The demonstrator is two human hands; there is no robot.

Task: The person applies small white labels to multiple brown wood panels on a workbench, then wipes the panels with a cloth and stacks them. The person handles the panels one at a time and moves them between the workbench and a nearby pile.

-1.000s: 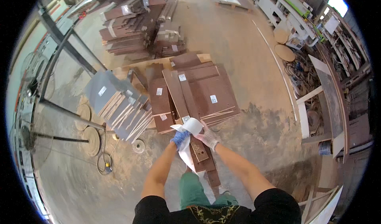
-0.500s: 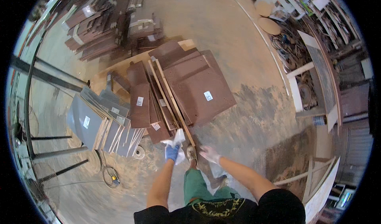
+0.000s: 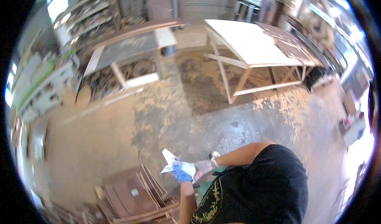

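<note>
My left hand (image 3: 182,173), in a blue glove, is closed around a crumpled white sheet (image 3: 170,156), paper or thin plastic. One corner of the sheet sticks up past the fingers. My right hand (image 3: 204,167), in a pale glove with pink on it, meets the sheet's right side close to the left hand. Motion blur smears its fingers, so its grip is unclear. Below and to the left of my hands lies a stack of brown panels (image 3: 119,196) with a small white label and wooden strips along its edges.
A white-topped table (image 3: 242,41) on a wooden frame stands ahead to the right, with brown pieces (image 3: 289,45) on it. Ahead to the left is a low workbench (image 3: 131,47) with clutter beneath. Shelves (image 3: 85,18) line the back. Patchy sawdust covers the concrete floor (image 3: 158,121).
My view has swung right, away from the panel stacks toward the tables. The panel stack now sits at the lower left. My hands have come together at the white sheet.
</note>
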